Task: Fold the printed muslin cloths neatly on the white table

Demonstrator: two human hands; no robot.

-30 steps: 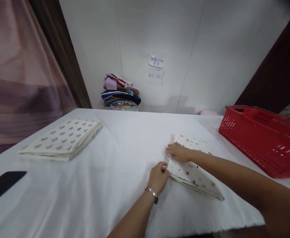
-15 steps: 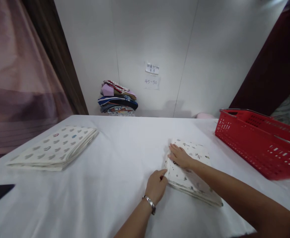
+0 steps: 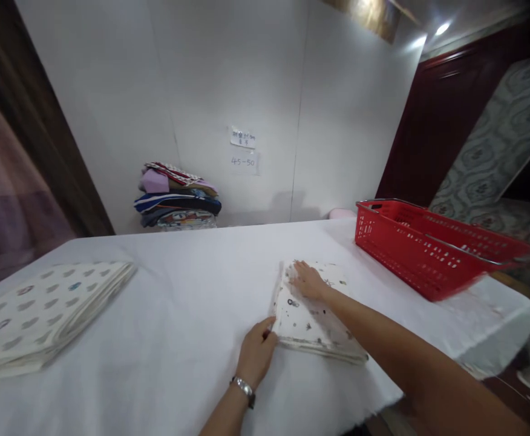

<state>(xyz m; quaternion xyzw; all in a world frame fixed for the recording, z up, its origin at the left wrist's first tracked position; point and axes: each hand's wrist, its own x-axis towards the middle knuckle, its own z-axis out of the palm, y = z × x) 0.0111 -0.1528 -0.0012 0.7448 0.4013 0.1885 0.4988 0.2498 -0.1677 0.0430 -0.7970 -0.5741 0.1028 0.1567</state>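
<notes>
A small folded white cloth with tiny dark prints (image 3: 305,318) lies on the white-covered table (image 3: 192,303). My right hand (image 3: 307,281) rests flat on its far part, fingers stretched out. My left hand (image 3: 256,354), with a metal watch at the wrist, sits at the cloth's near left corner with fingers curled against its edge; whether it pinches the corner does not show.
A red plastic basket (image 3: 423,248) stands at the table's right end. A larger folded patterned cloth (image 3: 42,309) lies at the left. A stack of folded coloured fabrics (image 3: 176,197) sits by the back wall, under paper notes (image 3: 243,148).
The view has swung to the right, so the dark flat object at the left has left the frame. My right hand slid a little farther along the cloth; my left stays at its corner.
</notes>
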